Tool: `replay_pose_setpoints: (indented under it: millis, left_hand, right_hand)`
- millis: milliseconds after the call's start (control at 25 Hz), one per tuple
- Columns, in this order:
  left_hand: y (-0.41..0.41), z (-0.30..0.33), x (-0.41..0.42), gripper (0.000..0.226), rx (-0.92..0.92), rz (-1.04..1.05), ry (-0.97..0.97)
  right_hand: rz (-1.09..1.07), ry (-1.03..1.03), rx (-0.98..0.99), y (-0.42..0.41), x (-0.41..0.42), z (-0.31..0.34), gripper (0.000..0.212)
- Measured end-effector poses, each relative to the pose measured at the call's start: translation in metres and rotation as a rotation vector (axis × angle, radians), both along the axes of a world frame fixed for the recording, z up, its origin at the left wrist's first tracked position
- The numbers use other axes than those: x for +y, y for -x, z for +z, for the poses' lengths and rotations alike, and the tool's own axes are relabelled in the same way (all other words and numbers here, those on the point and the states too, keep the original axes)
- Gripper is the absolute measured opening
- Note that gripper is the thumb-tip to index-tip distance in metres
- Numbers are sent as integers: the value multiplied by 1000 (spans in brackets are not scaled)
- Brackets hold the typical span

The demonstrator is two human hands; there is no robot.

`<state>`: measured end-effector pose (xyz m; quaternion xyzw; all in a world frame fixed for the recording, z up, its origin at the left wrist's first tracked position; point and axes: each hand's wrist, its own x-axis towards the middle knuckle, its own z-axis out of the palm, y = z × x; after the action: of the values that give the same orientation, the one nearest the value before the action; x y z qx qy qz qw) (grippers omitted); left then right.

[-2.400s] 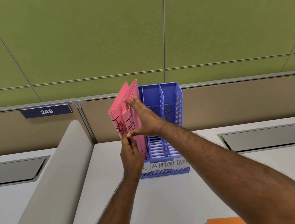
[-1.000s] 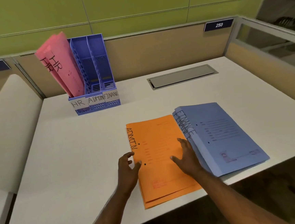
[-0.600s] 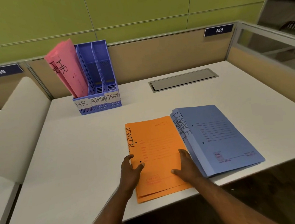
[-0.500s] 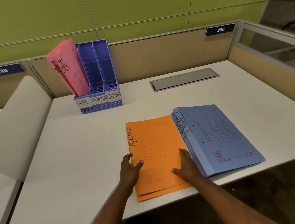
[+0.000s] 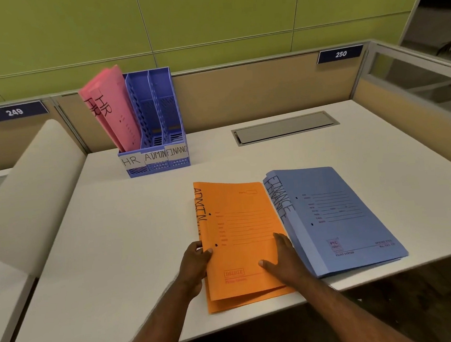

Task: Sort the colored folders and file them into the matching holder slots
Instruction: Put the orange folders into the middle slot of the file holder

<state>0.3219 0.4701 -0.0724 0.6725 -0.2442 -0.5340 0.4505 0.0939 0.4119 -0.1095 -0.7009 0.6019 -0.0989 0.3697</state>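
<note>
Orange folders [image 5: 240, 224] marked ADMIN lie stacked near the desk's front edge. My left hand [image 5: 193, 266] pinches the stack's left edge, thumb on top. Resting on the stack's lower right part is my right hand [image 5: 282, 261], with the fingers at its right edge. Blue folders [image 5: 337, 215] marked FINANCE lie just right of the orange ones, overlapping their right side. At the back left stands a blue three-slot holder [image 5: 158, 138] labelled HR, ADMIN, FINANCE. Two pink HR folders [image 5: 113, 112] lean in its left slot. The other two slots hold nothing.
A grey cable hatch [image 5: 283, 127] is set into the white desk [image 5: 122, 248] at the back. A padded divider [image 5: 27, 188] borders the left side. Partition panels with number plates 249 and 250 run along the back, and a glass panel stands at the right.
Both hands left the pink folders in the HR slot and came down to the orange stack. In the last second my left thumb closed over the stack's left edge.
</note>
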Motion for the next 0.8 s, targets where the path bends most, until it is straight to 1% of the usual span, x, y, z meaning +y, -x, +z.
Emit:
replay_pose_setpoints:
  millis: [160,240,320,440,600,800]
  left_hand:
    - [-9,6,4,29,1,57,105]
    - [-18,10,7,30,20,55,176]
    - [-30,17,7,30,30,48,247]
    - [-49,27,4,26,33,38,324]
    - [-74,44,-7,23,-6,14,388]
    - [-125,80,-33,36,-59,-5,475]
  right_hand:
    - [-82,146,-148,-8,-11,24,85]
    - [-139,201,-237,-14,-23,43,83]
    - [-197,211,-317,-22,-40,61,83]
    - [-244,167,-426,-36,-65,84,82]
    - [-250,157,-549,-61,-89,104,61]
    - [-206,204,-650,-112,-118,131,50]
